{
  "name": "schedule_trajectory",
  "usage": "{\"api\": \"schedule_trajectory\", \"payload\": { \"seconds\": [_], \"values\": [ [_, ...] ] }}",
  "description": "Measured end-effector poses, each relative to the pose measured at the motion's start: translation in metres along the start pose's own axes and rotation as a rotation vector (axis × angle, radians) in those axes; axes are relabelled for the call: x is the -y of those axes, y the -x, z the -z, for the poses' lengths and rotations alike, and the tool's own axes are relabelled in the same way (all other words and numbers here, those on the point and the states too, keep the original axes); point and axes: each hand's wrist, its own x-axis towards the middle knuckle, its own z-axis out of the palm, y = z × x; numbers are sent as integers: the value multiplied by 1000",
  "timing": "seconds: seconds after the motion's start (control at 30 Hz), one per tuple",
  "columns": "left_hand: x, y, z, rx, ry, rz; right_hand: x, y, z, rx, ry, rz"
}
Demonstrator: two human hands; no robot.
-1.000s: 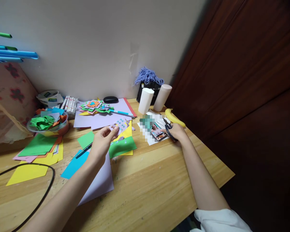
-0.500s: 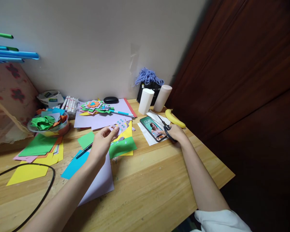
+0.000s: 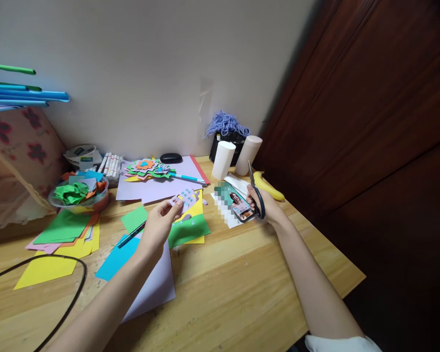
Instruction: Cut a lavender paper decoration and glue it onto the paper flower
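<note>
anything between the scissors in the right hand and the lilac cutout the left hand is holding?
Nothing visible. The right hand holds the scissors with blades pointing up, beside the phone. The left hand pinches the lilac cutout above the yellow sheet. Only open air over the table separates them.

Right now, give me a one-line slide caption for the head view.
Left hand pinches a small lilac paper cutout while right hand lifts black scissors over a phone on the paper-strewn wooden desk.

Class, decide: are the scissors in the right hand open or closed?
Closed: the scissors, held by the right hand, show one narrow blade line pointing up.
</note>
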Motion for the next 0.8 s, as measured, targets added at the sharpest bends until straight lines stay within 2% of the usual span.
{"api": "schedule_trajectory", "payload": {
  "seconds": [0.03, 0.1, 0.2, 0.3, 0.37, 0.43, 0.53, 0.8],
  "values": [
    [0, 0, 0, 0, -11, -2, 4, 4, -9, 110, -180, -1],
    [-1, 1, 0, -5, -28, -16, 11, 16, -29, 246, -285, 1],
    [-1, 0, 1, -25, -37, -49, 15, 37, -56, 571, -459, -49],
    [-1, -2, 4, -55, -36, -81, 10, 58, -73, 906, -454, -33],
    [-2, -3, 6, -69, -28, -99, 4, 69, -78, 1046, -370, -31],
    [-2, -3, 6, -75, -21, -115, 1, 76, -80, 1069, -290, 8],
    [-3, -2, 6, -71, -15, -126, 0, 78, -82, 1030, -249, 68],
    [-5, 2, 3, -36, -22, -133, 1, 72, -83, 1008, -311, 25]
  ]
}}
